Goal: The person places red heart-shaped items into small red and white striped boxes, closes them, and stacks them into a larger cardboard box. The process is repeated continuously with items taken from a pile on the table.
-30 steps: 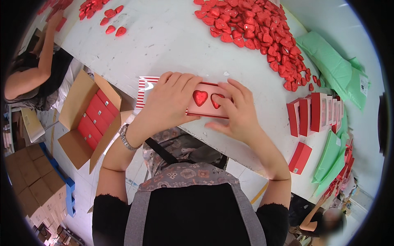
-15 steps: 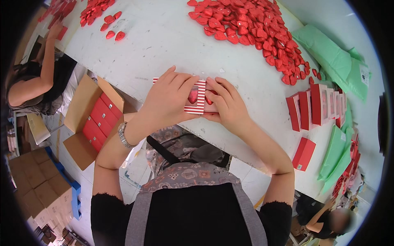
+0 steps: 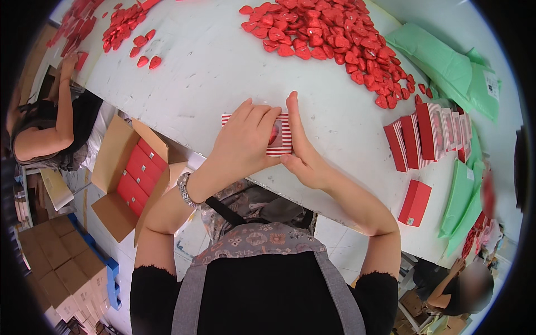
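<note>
Left hand (image 3: 245, 137) has its fingers wrapped over a striped box (image 3: 286, 139), gripping it, near the table (image 3: 206, 67) edge. Right hand (image 3: 306, 153) is flat, fingers straight, against the box's 3 o'clock end. Red hearts (image 3: 335, 47) heaped at 1, standing boxes (image 3: 427, 134) around 3, open carton (image 3: 113, 145) between 8 and 9.

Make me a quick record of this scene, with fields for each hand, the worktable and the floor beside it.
Left hand: over a red-and-white striped windowed box, gripping it
Right hand: held along the box's right end
Window: shows a red heart
Worktable: big pile of red foil-wrapped hearts; row of windowed boxes
Beside table: open cardboard carton holding red boxes
</note>
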`<state>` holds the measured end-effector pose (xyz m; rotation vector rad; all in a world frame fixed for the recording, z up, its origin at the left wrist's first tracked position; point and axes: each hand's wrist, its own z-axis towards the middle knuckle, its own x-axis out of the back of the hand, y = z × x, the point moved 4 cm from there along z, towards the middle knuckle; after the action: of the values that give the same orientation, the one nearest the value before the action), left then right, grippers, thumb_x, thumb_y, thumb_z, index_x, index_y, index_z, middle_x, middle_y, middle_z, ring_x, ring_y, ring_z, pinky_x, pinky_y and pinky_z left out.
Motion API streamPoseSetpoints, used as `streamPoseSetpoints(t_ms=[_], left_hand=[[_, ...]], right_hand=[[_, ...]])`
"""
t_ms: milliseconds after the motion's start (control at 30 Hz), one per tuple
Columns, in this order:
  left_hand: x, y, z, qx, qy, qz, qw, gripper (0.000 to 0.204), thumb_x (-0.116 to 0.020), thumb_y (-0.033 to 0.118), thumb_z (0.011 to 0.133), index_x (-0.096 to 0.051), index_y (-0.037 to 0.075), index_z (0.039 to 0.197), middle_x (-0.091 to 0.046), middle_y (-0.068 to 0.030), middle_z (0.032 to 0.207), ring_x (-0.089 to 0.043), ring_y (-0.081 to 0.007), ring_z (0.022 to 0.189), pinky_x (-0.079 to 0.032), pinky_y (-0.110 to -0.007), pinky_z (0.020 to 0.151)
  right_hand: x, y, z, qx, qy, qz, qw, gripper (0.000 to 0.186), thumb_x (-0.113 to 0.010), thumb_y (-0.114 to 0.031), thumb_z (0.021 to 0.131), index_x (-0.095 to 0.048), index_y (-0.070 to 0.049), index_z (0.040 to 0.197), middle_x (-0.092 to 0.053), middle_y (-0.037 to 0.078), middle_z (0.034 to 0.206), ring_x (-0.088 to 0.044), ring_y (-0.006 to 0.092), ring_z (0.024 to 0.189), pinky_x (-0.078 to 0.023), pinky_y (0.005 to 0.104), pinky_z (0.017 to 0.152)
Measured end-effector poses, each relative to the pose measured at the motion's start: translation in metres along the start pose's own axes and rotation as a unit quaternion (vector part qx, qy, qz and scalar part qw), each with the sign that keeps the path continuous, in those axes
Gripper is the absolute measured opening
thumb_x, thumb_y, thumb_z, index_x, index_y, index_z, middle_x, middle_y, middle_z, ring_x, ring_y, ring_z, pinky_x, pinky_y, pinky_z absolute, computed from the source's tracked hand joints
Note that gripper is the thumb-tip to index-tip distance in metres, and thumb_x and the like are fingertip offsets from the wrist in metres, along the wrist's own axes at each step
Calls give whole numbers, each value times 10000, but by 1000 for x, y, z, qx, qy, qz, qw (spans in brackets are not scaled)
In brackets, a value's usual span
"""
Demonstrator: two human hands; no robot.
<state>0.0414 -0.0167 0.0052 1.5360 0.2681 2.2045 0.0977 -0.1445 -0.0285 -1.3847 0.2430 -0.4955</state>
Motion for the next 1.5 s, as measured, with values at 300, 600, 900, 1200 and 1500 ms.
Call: streamPoseSetpoints(t_ms=[300, 600, 900, 1200, 1500], left_hand=[[-13, 12, 9, 4, -47, 15, 999, 841, -862, 276, 584, -486, 50, 1302, -546, -159, 1237, -500, -377, 1171, -389, -486, 1038], [11, -6, -30, 32, -57, 29, 997, 830, -831, 333, 631, -483, 60, 1333, -486, -142, 1341, -447, -386, 1251, -395, -475, 1052], [40, -15, -88, 55, 16, 40, 998, 693, -788, 114, 645, -585, 264, 1289, -347, -143, 1499, -370, -418, 1329, -403, -442, 1071], [3, -19, -170, 368, 351, -460, 728, 907, -605, 116, 943, 75, 65, 1541, -148, -159, 1581, -220, -293, 1437, -286, -433, 1134], [23, -23, -192, 307, 308, -768, 470, 721, -618, 218, 953, -200, 31, 1509, -394, -148, 1463, -432, -240, 1322, -396, -403, 1079]], right_hand=[[33, -23, -40, -96, 227, 179, 952, 655, -555, -158, 898, -305, -54, 1494, -237, 118, 1580, -287, 262, 1427, -274, 412, 1138], [122, -61, -325, -363, 432, -516, 645, 767, -747, -247, 801, -398, -33, 1449, -424, 301, 1390, -510, 367, 1213, -465, 421, 932], [32, -45, -86, -135, 172, -458, 862, 674, -634, -150, 828, -407, -80, 1459, -349, 218, 1484, -348, 378, 1356, -334, 441, 1063], [-76, -44, 29, 48, -59, -561, 824, 828, -762, -298, 760, -390, -51, 1457, -289, 263, 1521, -384, 441, 1331, -370, 457, 1024], [-130, -39, 20, -283, -163, 6, 945, 682, -770, -211, 753, -499, 1, 1342, -627, 178, 1143, -604, 288, 1035, -474, 392, 893]])
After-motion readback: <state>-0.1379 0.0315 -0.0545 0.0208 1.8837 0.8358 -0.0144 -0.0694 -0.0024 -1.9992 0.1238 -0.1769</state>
